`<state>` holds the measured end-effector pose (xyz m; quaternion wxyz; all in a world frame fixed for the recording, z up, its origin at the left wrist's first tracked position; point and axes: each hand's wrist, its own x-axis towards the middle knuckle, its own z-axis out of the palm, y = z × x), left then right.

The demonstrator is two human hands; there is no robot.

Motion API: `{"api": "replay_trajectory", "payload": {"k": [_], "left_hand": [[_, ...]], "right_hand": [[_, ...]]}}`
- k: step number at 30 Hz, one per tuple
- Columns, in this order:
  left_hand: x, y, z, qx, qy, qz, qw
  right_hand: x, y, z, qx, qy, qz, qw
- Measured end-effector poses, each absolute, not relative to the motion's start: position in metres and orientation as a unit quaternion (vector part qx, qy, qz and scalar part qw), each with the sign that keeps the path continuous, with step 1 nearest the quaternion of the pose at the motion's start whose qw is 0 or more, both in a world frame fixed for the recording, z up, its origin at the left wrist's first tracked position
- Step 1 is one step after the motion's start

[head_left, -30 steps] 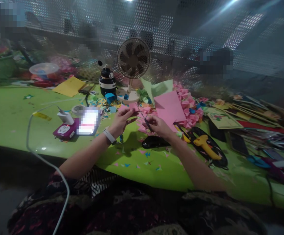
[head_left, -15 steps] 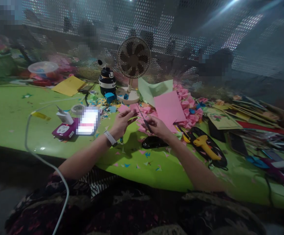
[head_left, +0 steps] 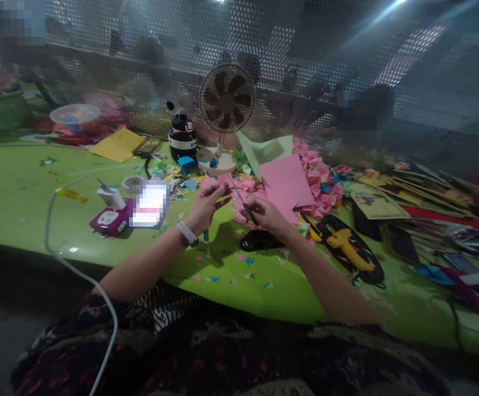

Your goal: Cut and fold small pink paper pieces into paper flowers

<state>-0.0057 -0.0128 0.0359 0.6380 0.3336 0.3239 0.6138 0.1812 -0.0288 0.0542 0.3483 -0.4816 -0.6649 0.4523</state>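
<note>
My left hand (head_left: 207,204), with a white watch strap on its wrist, pinches a small piece of pink paper (head_left: 224,180) above the green table. Close on its right, my right hand (head_left: 266,213) is closed round the dark handles of a pair of scissors (head_left: 244,202). The thin blades point up and left, towards the pink piece; whether they touch it I cannot tell. Behind the right hand lies a larger pink sheet (head_left: 286,179), partly over a pale green sheet (head_left: 270,148). A glossy black object (head_left: 259,240) rests under my right wrist.
A fan (head_left: 226,102) and a black bottle (head_left: 182,137) stand at the back. A lit phone (head_left: 150,203) and a purple power socket (head_left: 109,221) are at left. Pink folded paper pieces (head_left: 321,195) are heaped behind; a yellow glue gun (head_left: 350,250) lies right. Paper scraps litter the table (head_left: 223,297).
The whole view has shifted very slightly. Both hands keep nearly the same pose, with the paper piece and the scissors still in them.
</note>
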Motion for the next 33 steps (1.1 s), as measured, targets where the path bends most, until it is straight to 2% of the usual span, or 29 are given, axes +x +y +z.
{"api": "replay_trajectory", "payload": {"k": [33], "left_hand": [[-0.0028,-0.0142,0.0332,0.314,0.299,0.607,0.666]], "right_hand": [[0.1832,-0.0245,0.0469,-0.481,-0.667,0.463,0.331]]}}
